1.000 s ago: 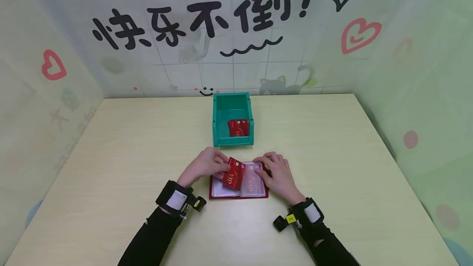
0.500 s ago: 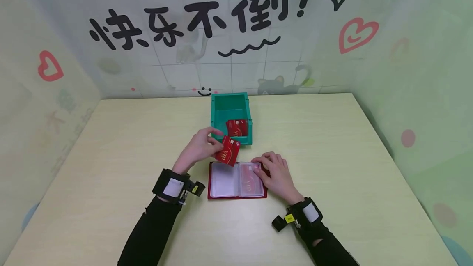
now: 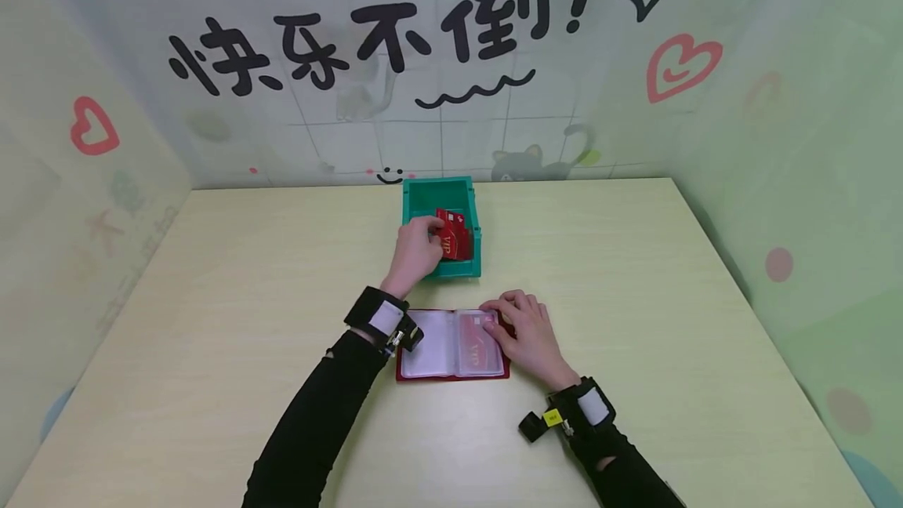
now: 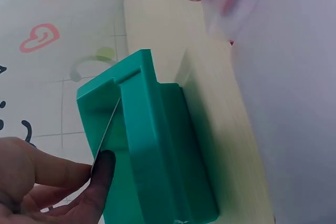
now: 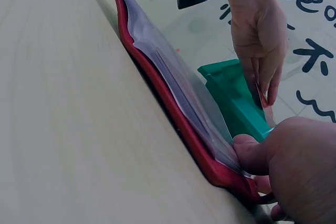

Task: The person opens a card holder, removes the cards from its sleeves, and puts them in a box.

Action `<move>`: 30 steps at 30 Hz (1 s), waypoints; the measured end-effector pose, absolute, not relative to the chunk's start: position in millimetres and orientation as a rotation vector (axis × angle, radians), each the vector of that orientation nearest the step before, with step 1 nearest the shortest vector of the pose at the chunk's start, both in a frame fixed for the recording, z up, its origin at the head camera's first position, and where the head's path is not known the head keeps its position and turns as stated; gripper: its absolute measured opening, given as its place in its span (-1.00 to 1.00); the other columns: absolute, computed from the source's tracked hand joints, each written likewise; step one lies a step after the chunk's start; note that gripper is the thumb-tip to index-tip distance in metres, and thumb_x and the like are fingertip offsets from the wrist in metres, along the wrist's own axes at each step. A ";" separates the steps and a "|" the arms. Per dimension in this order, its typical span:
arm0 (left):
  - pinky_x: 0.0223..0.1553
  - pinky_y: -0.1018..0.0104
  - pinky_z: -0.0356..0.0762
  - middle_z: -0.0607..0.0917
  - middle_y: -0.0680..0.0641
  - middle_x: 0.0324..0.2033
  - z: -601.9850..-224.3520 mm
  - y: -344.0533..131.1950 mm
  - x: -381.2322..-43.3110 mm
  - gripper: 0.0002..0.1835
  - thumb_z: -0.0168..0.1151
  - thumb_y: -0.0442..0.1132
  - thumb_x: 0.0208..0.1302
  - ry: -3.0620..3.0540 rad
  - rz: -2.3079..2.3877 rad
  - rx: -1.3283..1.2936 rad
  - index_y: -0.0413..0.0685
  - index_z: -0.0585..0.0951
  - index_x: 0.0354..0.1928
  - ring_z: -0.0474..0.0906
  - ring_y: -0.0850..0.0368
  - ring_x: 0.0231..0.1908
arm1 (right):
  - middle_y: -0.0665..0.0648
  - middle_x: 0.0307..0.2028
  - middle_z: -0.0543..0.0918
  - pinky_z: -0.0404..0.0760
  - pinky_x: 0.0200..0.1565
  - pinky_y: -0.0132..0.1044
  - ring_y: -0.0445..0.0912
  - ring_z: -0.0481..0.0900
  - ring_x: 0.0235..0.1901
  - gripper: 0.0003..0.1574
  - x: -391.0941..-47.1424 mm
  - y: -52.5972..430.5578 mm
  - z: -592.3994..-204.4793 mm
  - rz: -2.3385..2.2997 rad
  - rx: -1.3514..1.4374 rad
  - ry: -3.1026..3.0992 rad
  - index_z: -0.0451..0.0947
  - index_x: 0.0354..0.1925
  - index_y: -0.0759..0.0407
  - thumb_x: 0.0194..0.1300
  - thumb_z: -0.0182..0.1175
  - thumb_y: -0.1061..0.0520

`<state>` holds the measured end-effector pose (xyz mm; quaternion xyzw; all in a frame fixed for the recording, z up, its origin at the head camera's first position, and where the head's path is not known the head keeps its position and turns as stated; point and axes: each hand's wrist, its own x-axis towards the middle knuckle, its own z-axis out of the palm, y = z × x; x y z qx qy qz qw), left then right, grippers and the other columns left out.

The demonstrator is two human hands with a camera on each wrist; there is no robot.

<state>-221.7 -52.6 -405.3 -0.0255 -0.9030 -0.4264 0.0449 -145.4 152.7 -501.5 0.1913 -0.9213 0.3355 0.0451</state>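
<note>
My left hand (image 3: 418, 252) pinches a red VIP card (image 3: 448, 232) between thumb and fingers over the teal bin (image 3: 416, 191). In the left wrist view the card (image 4: 107, 129) shows edge-on, dipping inside the bin's wall. Another red card (image 3: 466, 248) lies in the bin, partly covered by the held one. An open card holder (image 3: 430, 347) with a red cover and clear sleeves lies on the table, a VIP card showing through its right sleeve. My right hand (image 3: 525, 335) holds the holder's right edge, its thumb (image 5: 251, 153) on the clear pages and fingers under the cover.
The bin stands at the back of the pale wooden table (image 3: 282, 257), near the printed wall sheet (image 3: 310, 132). Green-patterned sheets (image 3: 790, 218) rise at the sides. My left forearm (image 3: 324, 406) passes over the table and overlaps the holder's left corner.
My left hand has carried the red card from above the card holder forward to the teal bin, leaving the holder's left page bare. My right hand has stayed at the holder's edge.
</note>
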 end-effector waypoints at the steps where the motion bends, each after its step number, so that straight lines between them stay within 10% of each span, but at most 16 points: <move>1: 0.10 0.02 0.65 0.66 -0.37 0.10 -406.4 -50.6 -223.5 -0.64 0.05 -0.49 0.36 -2.775 -1.276 -0.082 -0.41 0.57 0.16 0.60 -0.22 0.07 | 0.17 -0.03 0.53 0.30 0.07 -0.01 0.09 0.37 0.04 -0.73 -145.5 152.8 -502.1 1.025 0.586 -2.809 0.66 0.01 0.02 0.36 0.29 0.04; 19: -0.34 0.28 0.42 0.70 -0.30 -0.34 -422.1 -32.3 -223.2 -0.79 0.09 -0.39 0.41 -3.083 -0.899 -0.150 -0.36 0.61 -0.37 0.58 -0.11 -0.33 | 0.17 -0.04 0.53 0.31 0.06 -0.02 0.08 0.38 0.02 -0.71 -146.7 153.3 -504.2 1.011 0.602 -2.788 0.66 0.00 0.03 0.35 0.31 0.00; 24: 0.10 0.10 0.57 0.69 -0.26 -0.10 -421.8 -30.6 -205.1 -0.85 0.16 -0.37 0.38 -2.902 -0.925 -0.298 -0.29 0.67 -0.15 0.57 -0.13 -0.05 | 0.17 -0.05 0.54 0.30 0.06 -0.03 0.08 0.38 0.02 -0.69 -147.2 152.8 -504.4 1.028 0.596 -2.787 0.65 0.00 0.04 0.34 0.32 -0.01; 30: -0.32 0.34 0.53 0.75 -0.11 -0.23 -426.8 -38.1 -173.8 -0.86 0.22 -0.33 0.36 -2.957 -1.148 -0.476 -0.16 0.66 -0.10 0.52 0.08 -0.37 | 0.18 -0.05 0.55 0.31 0.04 -0.04 0.08 0.40 0.01 -0.64 -147.2 152.1 -504.6 1.023 0.583 -2.779 0.64 0.00 0.08 0.30 0.35 -0.03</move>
